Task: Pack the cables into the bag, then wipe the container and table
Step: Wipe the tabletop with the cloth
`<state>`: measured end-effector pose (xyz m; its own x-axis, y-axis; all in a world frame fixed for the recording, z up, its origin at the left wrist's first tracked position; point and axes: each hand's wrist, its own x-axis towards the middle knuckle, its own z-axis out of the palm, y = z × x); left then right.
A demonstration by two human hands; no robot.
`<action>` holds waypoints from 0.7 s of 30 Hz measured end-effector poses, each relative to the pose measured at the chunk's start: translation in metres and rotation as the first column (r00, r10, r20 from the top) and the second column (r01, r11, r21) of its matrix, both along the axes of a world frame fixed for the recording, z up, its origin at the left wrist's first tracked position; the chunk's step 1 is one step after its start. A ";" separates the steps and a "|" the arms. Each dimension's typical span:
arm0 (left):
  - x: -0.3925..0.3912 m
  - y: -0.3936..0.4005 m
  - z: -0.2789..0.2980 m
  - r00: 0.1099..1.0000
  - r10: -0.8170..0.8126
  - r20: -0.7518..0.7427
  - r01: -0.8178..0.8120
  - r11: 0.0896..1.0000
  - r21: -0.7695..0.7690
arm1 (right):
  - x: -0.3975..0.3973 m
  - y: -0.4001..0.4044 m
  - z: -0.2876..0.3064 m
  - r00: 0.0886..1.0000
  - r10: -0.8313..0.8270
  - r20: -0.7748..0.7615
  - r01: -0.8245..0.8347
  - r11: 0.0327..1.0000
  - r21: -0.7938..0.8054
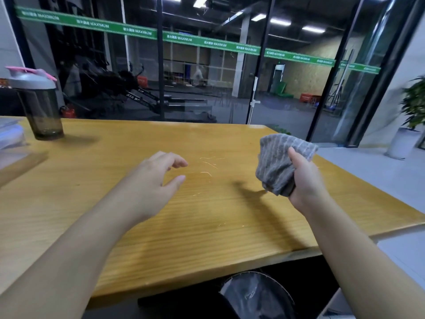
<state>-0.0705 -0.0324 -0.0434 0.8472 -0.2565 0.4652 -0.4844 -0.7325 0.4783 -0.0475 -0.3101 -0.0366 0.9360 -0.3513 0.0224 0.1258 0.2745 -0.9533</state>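
A: Behind the yellow wooden worktop (207, 215) stands a glass wall (207, 77) with a green banner strip, and a dim gym hall lies beyond it. What is on the surface?

B: Very little. A dark shaker bottle (38, 104) with a grey and pink lid stands at the far left. At the left edge, a pale translucent thing (10, 137) is cut off by the frame; it may be the container, but that cannot be told.

A: And the hands?

B: The right hand (305, 180) holds a bunched grey striped cloth (280, 164) above the worktop's right side, its fingers (295, 157) curled round it. The cloth is clear of the surface. The left hand (149, 180) hovers over the middle, its fingers loose and spread, holding nothing.

A: Any cables or a bag?

B: None in view, so the packing looks finished, though that is a judgement. With a cloth in hand, the wiping stage seems to be under way.

A: What is left?

B: Thin pale strands (208, 164) lie just ahead of the left hand, so the worktop probably needs more wiping. Whether the container is done cannot be told.

A: And below the near edge?

B: A lined waste bin (257, 295).
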 end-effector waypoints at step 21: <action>0.040 0.004 0.009 0.984 0.077 0.160 -0.127 0.935 0.330 | 0.052 -0.022 0.012 0.995 -0.087 -0.051 0.087 0.996 0.006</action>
